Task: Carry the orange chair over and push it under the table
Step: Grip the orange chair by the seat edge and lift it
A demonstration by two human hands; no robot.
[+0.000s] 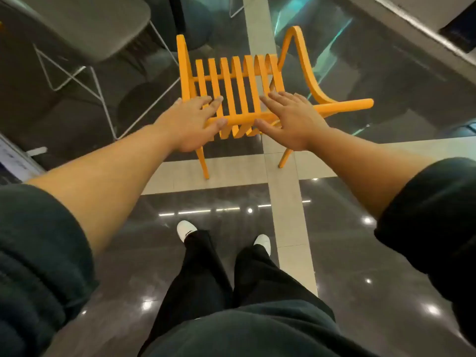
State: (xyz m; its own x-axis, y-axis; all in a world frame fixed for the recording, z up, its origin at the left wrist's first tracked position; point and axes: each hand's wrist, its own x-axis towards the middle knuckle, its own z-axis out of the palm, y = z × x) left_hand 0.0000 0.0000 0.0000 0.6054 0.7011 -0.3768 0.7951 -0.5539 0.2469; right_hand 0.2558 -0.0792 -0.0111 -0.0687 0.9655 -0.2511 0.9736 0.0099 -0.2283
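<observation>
The orange chair (pixel 238 86), made of slats with curved armrests, stands on the floor straight ahead with its back toward me. My left hand (pixel 192 122) is spread over the left end of the top back rail, thumb against the rail and fingers apart. At the right end of the same rail, my right hand (pixel 289 119) is spread the same way. Neither hand is closed around the rail. The grey table (pixel 77 24) with white wire legs (pixel 100 94) is at the upper left, to the chair's left.
A grey ledge (pixel 412 29) with a dark device (pixel 461 27) on it runs along the upper right. Dark round stools (pixel 144 99) sit on the floor by the table. The floor is glossy dark tile crossed by pale strips (pixel 283 181). My feet (pixel 185 230) are behind the chair.
</observation>
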